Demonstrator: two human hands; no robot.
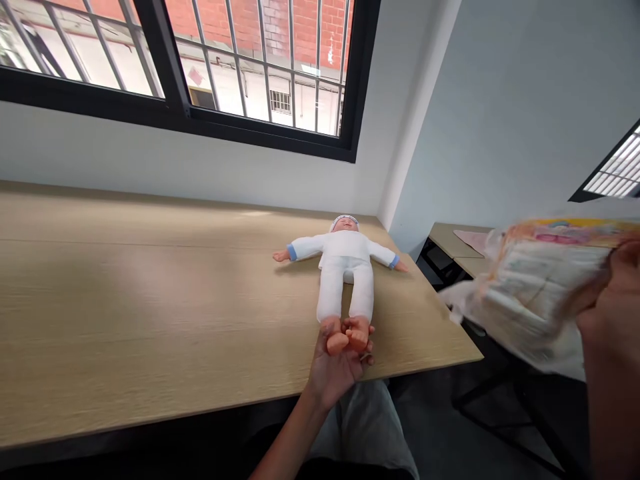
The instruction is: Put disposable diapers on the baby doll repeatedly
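A baby doll in a white suit with blue cuffs and a white cap lies on its back on the wooden table. Its arms are spread and its feet point toward me. Around the doll's feet, from below, my left hand is closed near the table's front edge. At the far right, my right hand grips a clear plastic pack of diapers, held up in the air past the table's right end. Motion blurs the pack and that hand.
Behind the table is a white wall with a black-framed, barred window. A second table with a pink cloth stands beyond the right end. Dark metal table legs show below the pack.
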